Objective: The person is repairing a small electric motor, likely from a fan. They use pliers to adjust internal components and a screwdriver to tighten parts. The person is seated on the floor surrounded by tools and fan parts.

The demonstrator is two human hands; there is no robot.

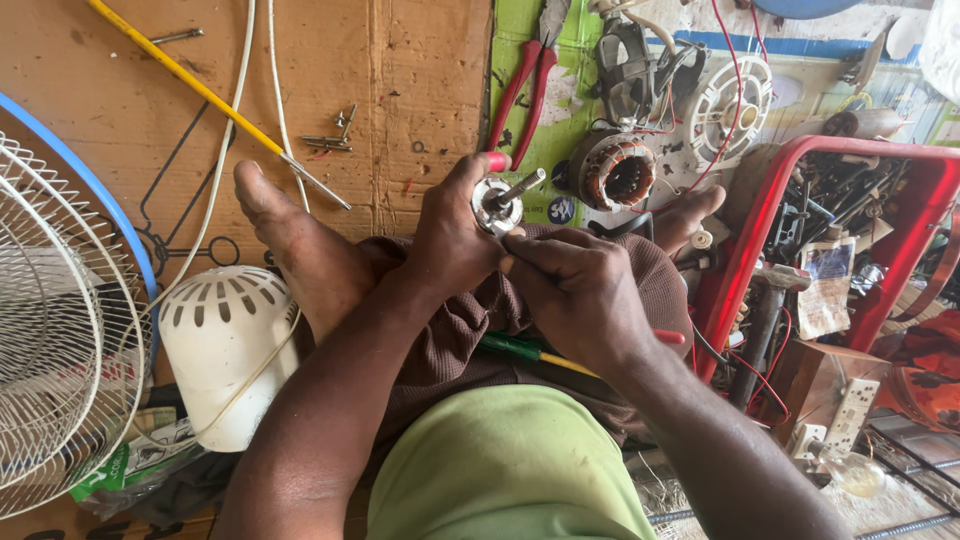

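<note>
Motor rotor [497,203] gripped in left hand [450,240], pinched by right hand [575,285]. Stator [612,172] just beyond, red pliers [522,90] farther. Fan guard [60,330] left. Cardboard floor [420,70].

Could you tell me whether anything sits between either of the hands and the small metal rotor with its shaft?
Nothing visible does. The left hand already grips the rotor, and the right hand's fingertips touch its lower edge.

Rotor [497,205]: shiny bare metal; housing [228,345]: smooth white plastic; floor sheet [400,90]: matt brown cardboard.
</note>
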